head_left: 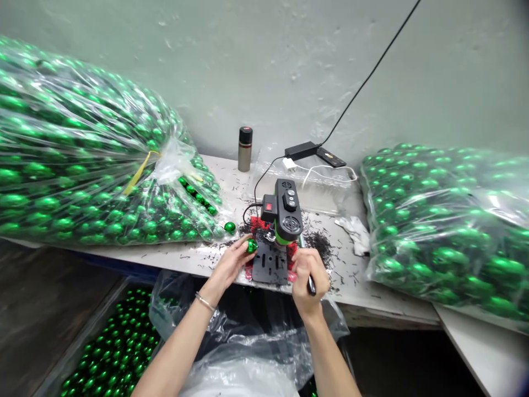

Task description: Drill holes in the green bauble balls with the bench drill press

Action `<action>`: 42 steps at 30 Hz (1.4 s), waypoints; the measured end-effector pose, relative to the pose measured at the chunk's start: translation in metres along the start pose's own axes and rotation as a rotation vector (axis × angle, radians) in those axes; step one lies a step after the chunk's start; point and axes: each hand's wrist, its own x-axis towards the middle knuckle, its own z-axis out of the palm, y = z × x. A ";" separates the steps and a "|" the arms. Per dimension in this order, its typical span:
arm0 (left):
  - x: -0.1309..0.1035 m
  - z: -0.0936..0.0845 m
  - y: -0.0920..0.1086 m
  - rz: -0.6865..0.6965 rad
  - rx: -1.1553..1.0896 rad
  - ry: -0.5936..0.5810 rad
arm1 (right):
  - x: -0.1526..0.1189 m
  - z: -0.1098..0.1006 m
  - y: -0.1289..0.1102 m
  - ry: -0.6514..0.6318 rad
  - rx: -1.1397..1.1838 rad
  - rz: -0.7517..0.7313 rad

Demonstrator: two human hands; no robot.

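Between the thumb and fingers of my left hand (231, 262) is a shiny green bauble (251, 246). It is at the left edge of the black slotted base plate (269, 267) of a small black and green machine (286, 212). My right hand (309, 275) is wrapped round a black handle (311, 285), whose end shows below the fist. A metal rod runs from that fist toward the machine's head. Under the base plate, parts of a red sheet show. Another green bauble (230, 226) lies on the table just beyond my left hand.
Big clear bags of green baubles stand left (82, 165) and right (438, 220). Black shreds (320, 245) litter the table around the machine. Behind it are a flask (245, 150), a power adapter (301, 150) and cables. A crumpled white glove (355, 234) lies right. Below, a container holds more baubles (119, 342).
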 end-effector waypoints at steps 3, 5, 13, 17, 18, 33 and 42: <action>0.000 0.015 -0.018 0.099 0.231 0.034 | -0.001 -0.001 0.001 -0.014 -0.001 -0.008; -0.001 0.024 -0.024 0.202 0.451 0.061 | -0.001 -0.001 0.002 -0.021 0.005 -0.015; -0.009 0.033 -0.026 0.651 1.050 0.018 | -0.003 -0.003 0.002 -0.046 0.006 -0.007; -0.008 0.034 -0.033 0.740 1.137 0.032 | -0.003 -0.002 0.002 -0.046 0.002 -0.018; -0.007 0.035 -0.035 0.759 1.135 0.040 | -0.003 -0.002 0.002 -0.047 -0.001 -0.022; 0.001 0.031 -0.055 0.850 1.042 0.075 | -0.046 0.017 0.048 0.090 -0.060 -0.173; 0.004 0.034 -0.055 0.824 1.001 0.057 | -0.037 0.010 0.042 -0.004 -0.062 -0.198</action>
